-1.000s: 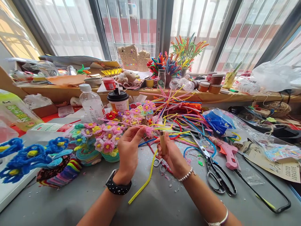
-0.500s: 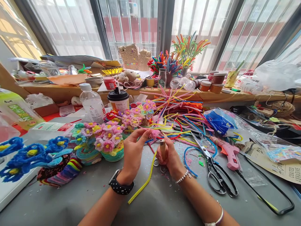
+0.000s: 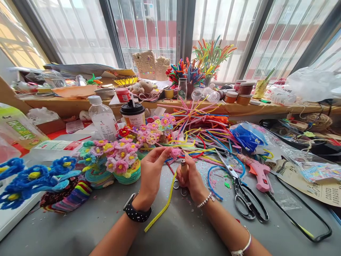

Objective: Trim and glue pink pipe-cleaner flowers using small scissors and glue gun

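My left hand [image 3: 151,174] pinches a small pink pipe cleaner flower [image 3: 176,153] between thumb and fingertips. Wrapped in my right hand [image 3: 194,179] is a lighter [image 3: 183,168], upright, its metal top just below and to the right of the flower. No flame shows. The right fingertips come close to the flower; whether they touch it I cannot tell. A yellow pipe cleaner [image 3: 167,206] lies on the grey table [image 3: 170,238] between my wrists. Two small metal rings [image 3: 183,192], perhaps handles, show beneath my right hand.
Large scissors [image 3: 239,185] and a pink glue gun [image 3: 261,174] with its cable lie to the right. Pots of pink flowers [image 3: 121,156] and blue flowers [image 3: 37,174] stand left. Behind are loose pipe cleaners [image 3: 202,128], a lidded cup [image 3: 132,113] and a plastic bottle [image 3: 102,119].
Both hands keep almost the same pose. The pink flower appears slightly turned and lower at the left fingertips, and the whole view has shifted a little.
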Demonstrator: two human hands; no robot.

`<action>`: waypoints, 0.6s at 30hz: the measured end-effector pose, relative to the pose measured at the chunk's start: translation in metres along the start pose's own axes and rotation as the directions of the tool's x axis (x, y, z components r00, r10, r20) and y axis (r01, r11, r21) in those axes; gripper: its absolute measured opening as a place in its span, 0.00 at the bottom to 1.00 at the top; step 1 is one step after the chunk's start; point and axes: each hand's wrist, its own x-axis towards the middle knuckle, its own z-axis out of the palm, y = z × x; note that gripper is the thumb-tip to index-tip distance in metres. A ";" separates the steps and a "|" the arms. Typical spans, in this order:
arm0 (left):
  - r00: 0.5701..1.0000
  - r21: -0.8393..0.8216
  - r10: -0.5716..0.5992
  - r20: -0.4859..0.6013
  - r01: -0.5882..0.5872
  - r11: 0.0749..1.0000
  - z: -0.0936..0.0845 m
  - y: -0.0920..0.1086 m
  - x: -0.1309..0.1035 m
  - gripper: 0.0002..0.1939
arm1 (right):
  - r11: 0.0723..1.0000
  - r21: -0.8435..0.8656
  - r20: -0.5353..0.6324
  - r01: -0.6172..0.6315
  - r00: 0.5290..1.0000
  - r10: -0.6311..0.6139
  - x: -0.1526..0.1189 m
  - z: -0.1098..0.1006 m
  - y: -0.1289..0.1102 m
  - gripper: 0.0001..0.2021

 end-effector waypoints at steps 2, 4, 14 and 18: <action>1.000 -0.013 -0.002 0.002 0.003 1.000 0.000 -0.001 0.000 0.08 | 1.000 0.007 -0.014 0.002 1.000 -0.002 0.001 0.000 0.001 0.28; 1.000 -0.030 -0.006 0.001 0.006 1.000 0.000 -0.001 0.001 0.08 | 1.000 0.030 -0.023 0.001 1.000 0.000 0.001 0.000 0.001 0.27; 1.000 -0.048 -0.008 -0.004 0.008 0.999 0.000 -0.001 0.001 0.07 | 0.988 0.140 0.113 -0.062 0.993 0.046 -0.001 0.001 -0.005 0.28; 1.000 -0.048 -0.009 -0.001 0.009 0.999 0.001 -0.001 0.001 0.06 | 0.991 0.110 0.132 -0.070 0.990 0.056 -0.001 0.002 -0.004 0.29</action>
